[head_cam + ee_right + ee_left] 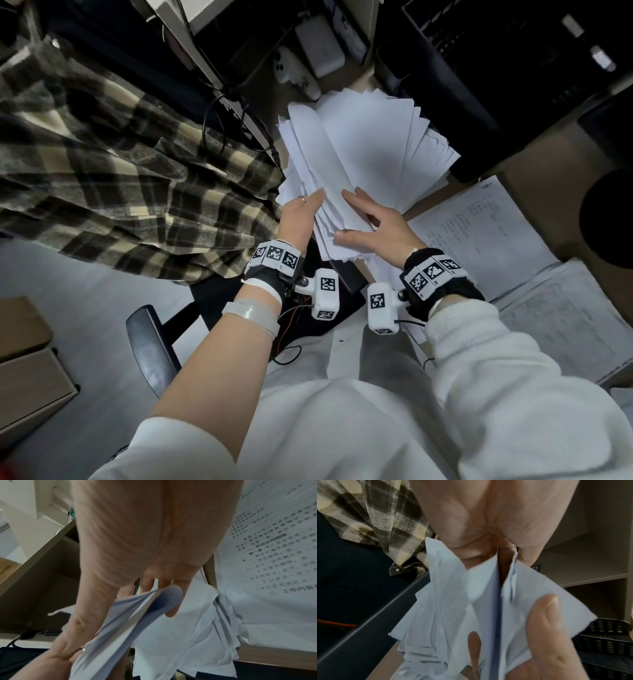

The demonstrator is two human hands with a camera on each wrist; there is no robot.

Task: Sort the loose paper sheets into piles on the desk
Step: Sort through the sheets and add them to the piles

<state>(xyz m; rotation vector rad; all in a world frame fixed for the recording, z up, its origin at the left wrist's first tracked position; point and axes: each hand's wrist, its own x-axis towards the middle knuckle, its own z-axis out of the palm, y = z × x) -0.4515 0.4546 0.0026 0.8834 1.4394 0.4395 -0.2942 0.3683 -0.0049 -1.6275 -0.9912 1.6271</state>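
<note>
**Splitting the bundle**

Both hands grip the fanned sheets (349,154) above the desk's (544,161) near edge: left hand (301,214) underneath, right hand (373,219) thumbing layers apart. Next, likely peel one sheet toward the printed piles (479,233) at right.

The fanned stack of sheets (363,154) in the middle is plain white, kind of bluish in the shade, no print on the upper faces. Near right of it the printed pages (479,226) are white with rows of small black text. The counter (561,154) is light brown wood tone. Off to the left the plaid shirt (113,171) is cream, grey and black check. Both wrist bands (275,257) are white with black square marker patterns over black straps. The sleeves (513,377) are white. At far right the paper trays (507,51) are black mesh, and the phone (291,70) at the far side is white.
</note>
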